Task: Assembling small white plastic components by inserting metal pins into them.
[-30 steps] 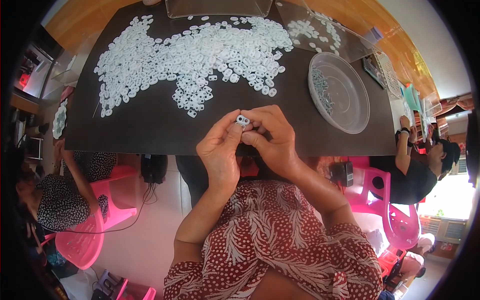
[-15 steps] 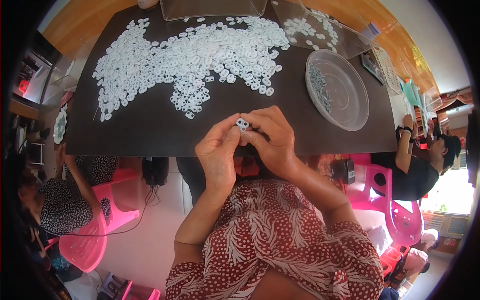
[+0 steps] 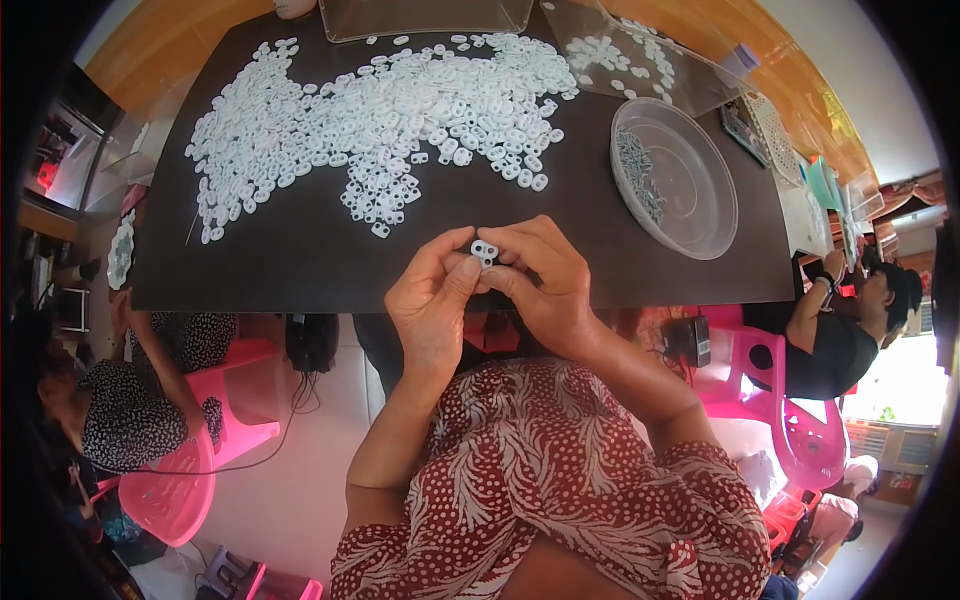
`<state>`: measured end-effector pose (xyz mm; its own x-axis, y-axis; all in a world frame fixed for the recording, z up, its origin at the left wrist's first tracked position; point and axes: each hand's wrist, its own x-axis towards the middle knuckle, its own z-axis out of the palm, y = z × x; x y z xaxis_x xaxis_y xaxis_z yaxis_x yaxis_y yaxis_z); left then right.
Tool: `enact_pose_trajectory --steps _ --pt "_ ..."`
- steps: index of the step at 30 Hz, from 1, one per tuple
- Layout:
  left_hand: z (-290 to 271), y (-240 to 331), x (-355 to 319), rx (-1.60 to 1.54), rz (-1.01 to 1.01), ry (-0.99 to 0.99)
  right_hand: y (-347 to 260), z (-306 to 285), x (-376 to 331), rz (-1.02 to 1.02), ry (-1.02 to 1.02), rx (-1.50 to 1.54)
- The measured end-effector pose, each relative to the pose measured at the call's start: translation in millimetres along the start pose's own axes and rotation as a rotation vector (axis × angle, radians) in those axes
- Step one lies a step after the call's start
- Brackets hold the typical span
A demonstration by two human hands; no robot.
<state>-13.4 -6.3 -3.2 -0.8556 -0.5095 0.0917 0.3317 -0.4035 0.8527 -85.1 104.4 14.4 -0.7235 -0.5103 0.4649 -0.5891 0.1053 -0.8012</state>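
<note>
Fingertips of both hands meet around a small white plastic piece with two holes (image 3: 484,248), held just above the near edge of the dark table (image 3: 280,270). The left hand (image 3: 432,305) pinches it from one side with thumb and forefinger nearly closed; the right hand (image 3: 545,280) curls tightly over the other side, and whether it also holds something else I cannot tell. Holding it up close to the body likely gives the eyes and both thumbs a steady working spot.

Beyond the piece, farther across the table, a wide scatter of similar white pieces (image 3: 380,110) lies spread flat, seemingly so single ones can be picked out easily. To the right of the piece stands a clear round bowl (image 3: 700,215) with small grey metal parts (image 3: 640,175) heaped at its left wall, within the right hand's reach. Past the scatter sit clear flat trays (image 3: 640,50).

Around the table are pink plastic chairs (image 3: 770,390) and other seated people on both sides.
</note>
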Motion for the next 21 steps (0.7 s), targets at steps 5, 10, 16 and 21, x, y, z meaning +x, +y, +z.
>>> enact_pose_trajectory --steps 5,10,16,21 --pt "-0.3 1.5 -0.3 0.052 0.001 0.007 -1.1 0.2 1.0 -0.042 -0.001 -0.019" --pt "0.8 1.7 0.3 0.049 -0.013 0.021 -0.3 2.7 -0.8 -0.012 0.005 -0.006" --pt "-2.3 -0.3 0.8 0.028 0.006 -0.003 0.0 4.2 -1.7 -0.078 0.014 -0.027" --pt "3.6 1.8 0.7 0.020 0.006 0.062 0.5 3.9 -1.2 -0.113 0.014 -0.073"
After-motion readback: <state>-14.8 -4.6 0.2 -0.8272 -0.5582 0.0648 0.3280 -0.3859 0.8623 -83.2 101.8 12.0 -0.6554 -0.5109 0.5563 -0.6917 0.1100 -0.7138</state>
